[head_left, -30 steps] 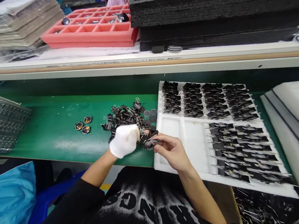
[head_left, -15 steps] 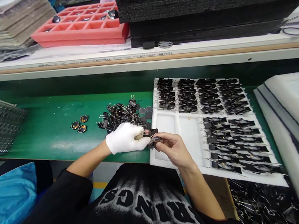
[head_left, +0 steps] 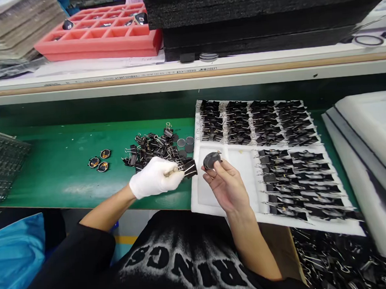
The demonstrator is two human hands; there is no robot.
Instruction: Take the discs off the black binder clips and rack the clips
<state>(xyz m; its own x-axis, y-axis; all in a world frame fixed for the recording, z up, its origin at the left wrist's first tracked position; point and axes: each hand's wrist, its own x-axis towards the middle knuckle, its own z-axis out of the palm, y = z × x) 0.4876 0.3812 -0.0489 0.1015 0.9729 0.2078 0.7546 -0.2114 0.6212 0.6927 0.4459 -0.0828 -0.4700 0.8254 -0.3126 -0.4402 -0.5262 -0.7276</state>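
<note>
white-gloved left hand: fingers closed on a black metal binder clip, held just above the green bench mat, beside the tray's left edge.
bare right hand: fingertips pinched on a dark round disc, raised over the white foam tray.
behind the left hand: loose pile of black binder clips; two small grey discs next to it.
left of the pile: three amber oval pieces, well apart.
tray: rows of clipped parts fill the far and right side; the near-left pocket is bare.
bench edge: close under both wrists.
</note>
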